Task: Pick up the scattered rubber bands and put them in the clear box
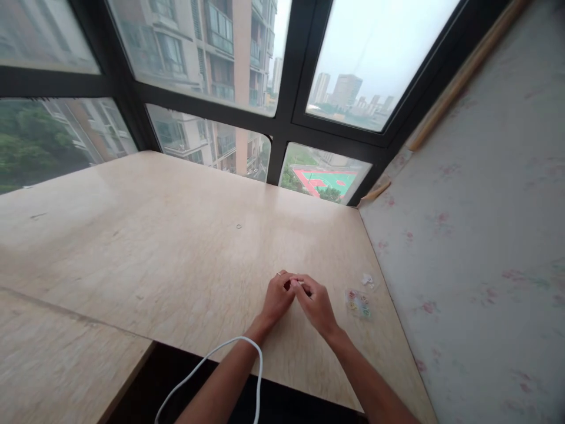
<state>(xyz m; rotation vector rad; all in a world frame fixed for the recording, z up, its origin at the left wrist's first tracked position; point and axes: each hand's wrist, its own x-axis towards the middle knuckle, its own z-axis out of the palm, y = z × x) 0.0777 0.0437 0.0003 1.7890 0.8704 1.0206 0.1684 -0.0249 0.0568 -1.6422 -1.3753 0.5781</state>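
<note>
My left hand [279, 294] and my right hand [314, 301] meet above the stone-patterned ledge, fingertips pinched together. Whatever sits between them is too small and too covered to name; a pale bit shows by the right fingers. A ring is on one finger of the left hand. Right of my hands lies a clear plastic box [358, 304] with small coloured rings or bands in its compartments. Just behind that box is a small white, partly clear item [368, 280] whose kind I cannot make out. Farther off on the ledge lies a small thin ring [239, 226].
A white cable [260, 359] loops over my left forearm. The ledge [176, 247] runs up to dark-framed windows [285, 112]. On the right stands a wall with flowered paper [477, 265]. A dark gap [176, 368] opens below the ledge's front edge.
</note>
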